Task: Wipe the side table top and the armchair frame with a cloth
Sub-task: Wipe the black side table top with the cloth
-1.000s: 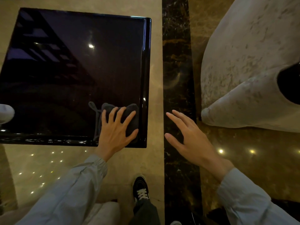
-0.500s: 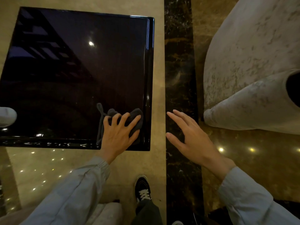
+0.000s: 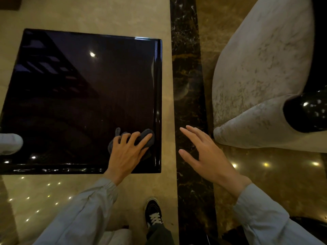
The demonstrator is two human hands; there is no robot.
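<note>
Left hand [image 3: 126, 152] lies palm down on the cloth [image 3: 141, 137], fingers spread and slightly curled over the bunched grey fabric, pressing it onto the table [image 3: 79, 96] rather than pinching it. That flat, spread hold looks chosen for wiping: it spreads the pressure and lets the cloth slide with the palm across the glossy black top. The cloth sits at the table's near right corner, just inside the raised right edge, mostly under the fingers, with a small tail poking out beyond the fingertips on the left.

Right hand [image 3: 205, 154] holds nothing; it hangs open with fingers loosely extended, over the dark marble strip of the floor [image 3: 191, 85] between table and armchair [image 3: 256, 71]. It is probably kept out there for balance (it touches neither piece of furniture, as far as can be seen).

Most of the tabletop stretches away from the cloth to the far and left sides. The armchair stands well apart to the right, its glossy black frame [image 3: 306, 112] showing at the arm's end, with no cloth near it, so that part of the job seems yet to come.
</note>
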